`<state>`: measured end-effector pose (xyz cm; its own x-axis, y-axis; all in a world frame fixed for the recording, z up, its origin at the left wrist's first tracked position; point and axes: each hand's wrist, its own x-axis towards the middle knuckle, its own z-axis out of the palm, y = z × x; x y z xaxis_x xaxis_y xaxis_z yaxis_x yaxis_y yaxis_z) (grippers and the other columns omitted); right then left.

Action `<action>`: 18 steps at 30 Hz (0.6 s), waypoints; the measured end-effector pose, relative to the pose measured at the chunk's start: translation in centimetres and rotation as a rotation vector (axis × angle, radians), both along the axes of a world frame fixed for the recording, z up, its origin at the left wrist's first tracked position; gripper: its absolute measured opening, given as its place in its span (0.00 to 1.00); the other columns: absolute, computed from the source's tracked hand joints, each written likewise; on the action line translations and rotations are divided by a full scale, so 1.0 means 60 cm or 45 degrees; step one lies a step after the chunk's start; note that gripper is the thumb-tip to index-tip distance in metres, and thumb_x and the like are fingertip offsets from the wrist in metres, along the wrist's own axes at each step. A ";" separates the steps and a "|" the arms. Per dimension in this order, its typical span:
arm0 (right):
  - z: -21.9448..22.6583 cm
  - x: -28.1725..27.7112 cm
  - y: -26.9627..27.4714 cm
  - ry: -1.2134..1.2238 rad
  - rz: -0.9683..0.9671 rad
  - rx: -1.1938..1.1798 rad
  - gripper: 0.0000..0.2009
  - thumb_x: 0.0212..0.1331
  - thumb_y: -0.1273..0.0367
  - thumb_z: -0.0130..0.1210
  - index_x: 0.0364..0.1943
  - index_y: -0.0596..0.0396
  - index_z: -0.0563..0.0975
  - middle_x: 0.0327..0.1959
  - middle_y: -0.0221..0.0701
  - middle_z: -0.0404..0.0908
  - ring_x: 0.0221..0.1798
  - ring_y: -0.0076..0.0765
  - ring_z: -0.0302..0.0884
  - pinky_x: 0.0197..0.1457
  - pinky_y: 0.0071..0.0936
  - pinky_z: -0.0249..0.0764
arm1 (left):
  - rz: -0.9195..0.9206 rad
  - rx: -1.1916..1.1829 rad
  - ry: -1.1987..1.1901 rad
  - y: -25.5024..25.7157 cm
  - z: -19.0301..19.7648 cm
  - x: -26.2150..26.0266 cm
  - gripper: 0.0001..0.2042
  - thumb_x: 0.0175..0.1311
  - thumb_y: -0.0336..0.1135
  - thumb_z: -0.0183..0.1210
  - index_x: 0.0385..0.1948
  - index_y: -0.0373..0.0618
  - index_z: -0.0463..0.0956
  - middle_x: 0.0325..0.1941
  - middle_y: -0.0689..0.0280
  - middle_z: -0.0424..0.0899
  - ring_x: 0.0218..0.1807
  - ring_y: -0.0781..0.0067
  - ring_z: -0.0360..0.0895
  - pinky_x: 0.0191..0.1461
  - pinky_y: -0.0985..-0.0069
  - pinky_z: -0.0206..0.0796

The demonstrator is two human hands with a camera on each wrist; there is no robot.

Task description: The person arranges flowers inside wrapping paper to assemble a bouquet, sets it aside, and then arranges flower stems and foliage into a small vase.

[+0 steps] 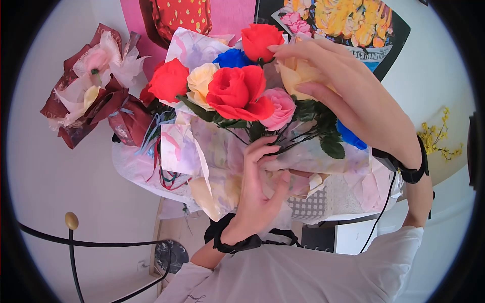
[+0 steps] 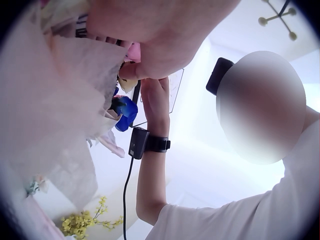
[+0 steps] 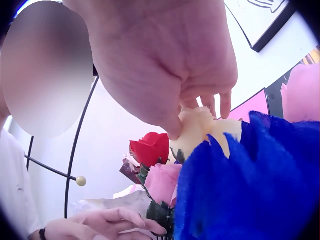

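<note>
A bouquet of artificial roses fills the middle of the head view, with red (image 1: pixel 237 93), pink (image 1: pixel 279 108), cream, and blue blooms. My left hand (image 1: pixel 260 179) holds the bundled stems (image 1: pixel 290 141) below the blooms, its fingers curled round them. Over the right side, my right hand (image 1: pixel 348 88) has its thumb and fingers around a cream rose (image 3: pixel 195 130). A blue rose (image 3: pixel 250 185) looms close in the right wrist view, below that hand. Patterned wrapping paper (image 1: pixel 189 146) lies behind and under the stems; pale sheets (image 2: pixel 65 100) hide much of them in the left wrist view.
A wrapped bouquet in dark red paper (image 1: pixel 126 118) lies on the left, beside ribbons (image 1: pixel 166 174). The white table (image 1: pixel 136 164) runs beneath. A pink panel (image 1: pixel 232 17) and flower-printed bag (image 1: pixel 391 55) stand behind. Yellow sprigs (image 1: pixel 439 136) are at right. A cable (image 1: pixel 379 217) hangs from the right wrist.
</note>
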<state>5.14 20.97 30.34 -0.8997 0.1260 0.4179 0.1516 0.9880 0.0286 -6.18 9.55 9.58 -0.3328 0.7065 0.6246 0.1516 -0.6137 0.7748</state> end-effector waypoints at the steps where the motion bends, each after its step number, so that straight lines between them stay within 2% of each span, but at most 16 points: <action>1: -0.002 -0.001 0.004 -0.004 -0.001 -0.001 0.21 0.64 0.78 0.53 0.63 0.58 0.70 0.59 0.39 0.76 0.64 0.52 0.70 0.70 0.39 0.63 | -0.014 -0.007 0.016 0.000 0.000 -0.001 0.24 0.63 0.21 0.57 0.61 0.39 0.62 0.68 0.52 0.64 0.68 0.61 0.65 0.69 0.67 0.60; 4: -0.010 -0.003 0.015 0.012 -0.008 0.098 0.22 0.65 0.76 0.55 0.63 0.58 0.68 0.58 0.39 0.76 0.62 0.52 0.71 0.69 0.37 0.65 | -0.090 -0.042 0.032 0.002 0.001 -0.006 0.23 0.64 0.21 0.57 0.61 0.40 0.62 0.70 0.52 0.65 0.70 0.59 0.65 0.70 0.65 0.59; 6: -0.013 -0.008 0.018 0.065 -0.053 -0.105 0.24 0.61 0.74 0.62 0.60 0.57 0.69 0.56 0.39 0.76 0.60 0.48 0.74 0.66 0.35 0.68 | -0.105 -0.043 0.041 0.005 0.002 -0.008 0.24 0.64 0.21 0.57 0.62 0.40 0.62 0.71 0.51 0.64 0.70 0.58 0.64 0.70 0.64 0.59; 10: -0.027 -0.015 0.023 0.177 -0.076 -0.210 0.25 0.55 0.75 0.68 0.56 0.58 0.68 0.55 0.38 0.78 0.56 0.43 0.78 0.61 0.32 0.73 | -0.120 -0.069 0.089 0.007 0.008 -0.011 0.26 0.64 0.22 0.56 0.64 0.39 0.60 0.73 0.50 0.63 0.72 0.56 0.64 0.71 0.63 0.58; 12: -0.031 -0.017 0.027 0.417 -0.043 -0.226 0.23 0.52 0.76 0.70 0.49 0.59 0.69 0.53 0.36 0.79 0.52 0.39 0.79 0.58 0.30 0.75 | -0.115 -0.076 0.081 0.006 0.008 -0.011 0.26 0.64 0.22 0.56 0.65 0.39 0.60 0.73 0.50 0.62 0.72 0.55 0.64 0.71 0.63 0.58; 13: -0.029 -0.014 0.029 0.415 -0.041 -0.226 0.23 0.52 0.76 0.70 0.49 0.59 0.69 0.53 0.36 0.79 0.52 0.39 0.79 0.58 0.30 0.75 | -0.116 -0.084 0.077 0.007 0.008 -0.010 0.27 0.64 0.21 0.56 0.65 0.39 0.60 0.73 0.50 0.62 0.72 0.55 0.64 0.71 0.62 0.58; 15: -0.022 -0.005 0.036 0.273 -0.108 0.123 0.17 0.54 0.76 0.68 0.43 0.60 0.70 0.52 0.37 0.79 0.49 0.42 0.80 0.56 0.31 0.76 | -0.120 -0.085 0.074 0.008 0.008 -0.009 0.27 0.64 0.21 0.56 0.65 0.39 0.60 0.74 0.49 0.62 0.72 0.55 0.63 0.71 0.62 0.58; 18: -0.030 -0.008 0.031 0.278 -0.046 0.156 0.13 0.56 0.76 0.66 0.42 0.60 0.73 0.55 0.38 0.78 0.49 0.44 0.79 0.54 0.32 0.76 | -0.127 -0.086 0.082 0.009 0.009 -0.008 0.27 0.64 0.21 0.57 0.65 0.38 0.60 0.74 0.49 0.61 0.72 0.54 0.63 0.71 0.62 0.58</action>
